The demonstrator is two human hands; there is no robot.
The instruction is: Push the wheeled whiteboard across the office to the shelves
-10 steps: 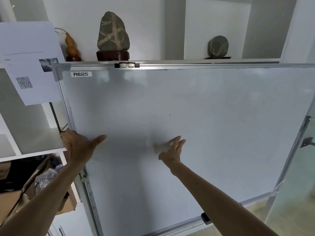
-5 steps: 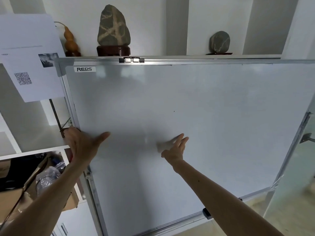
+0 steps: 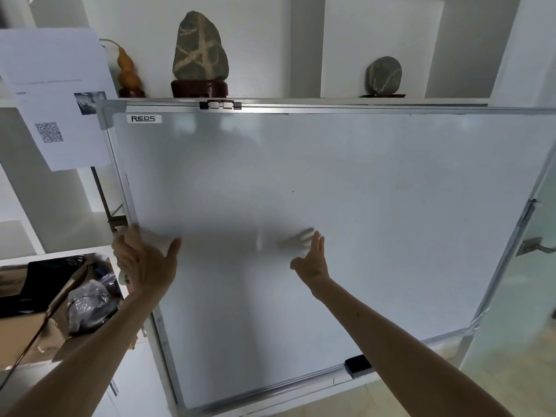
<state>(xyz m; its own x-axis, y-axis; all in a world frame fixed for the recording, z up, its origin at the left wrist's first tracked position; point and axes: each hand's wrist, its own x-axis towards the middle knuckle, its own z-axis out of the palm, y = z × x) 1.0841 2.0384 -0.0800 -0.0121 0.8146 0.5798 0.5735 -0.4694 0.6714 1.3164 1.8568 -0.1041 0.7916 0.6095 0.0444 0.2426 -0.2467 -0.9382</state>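
The whiteboard, silver-framed with a REDS label, fills most of the view and stands right in front of the white shelves. My left hand is at the board's left edge, fingers spread, blurred, holding nothing; its faint reflection shows on the board just above it. My right hand is open near the board's middle, fingertips pointing up and close to the surface, with their reflection just to the left. The board's wheels are out of view.
On the shelf above the board stand a large veined stone, a small stone and a gourd. A printed sheet hangs at left. A cardboard box sits lower left. A black eraser rests on the tray. Glass panel at right.
My left hand has let go of the board's left frame edge and now hangs open beside it. My right hand has stayed near the board's middle, shifting slightly.
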